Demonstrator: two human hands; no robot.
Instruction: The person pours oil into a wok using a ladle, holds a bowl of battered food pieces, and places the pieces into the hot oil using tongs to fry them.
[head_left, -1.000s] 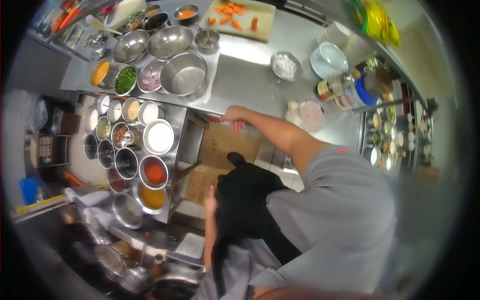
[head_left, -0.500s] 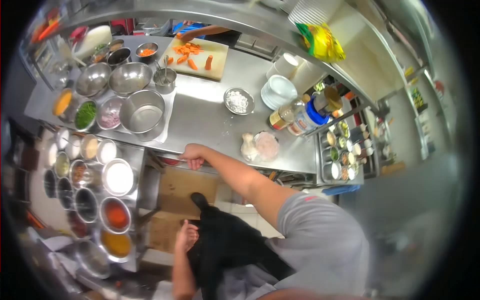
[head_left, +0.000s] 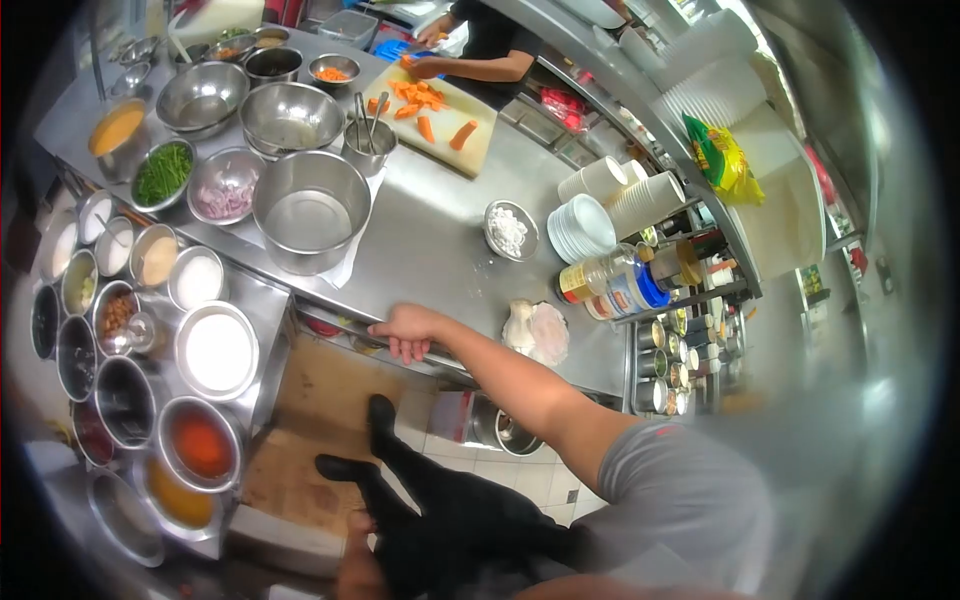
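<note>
Head | left hand point(head_left: 360, 524): blurred | right hand point(head_left: 408, 331): by counter point(head_left: 430, 235), grip unclear

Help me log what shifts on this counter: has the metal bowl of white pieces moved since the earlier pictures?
No. The metal bowl of white pieces still sits beside the stacked dishes, on their left in the view; the camera's view has shifted.

Right hand point(head_left: 405, 330) by steel counter point(head_left: 430, 235)
</note>
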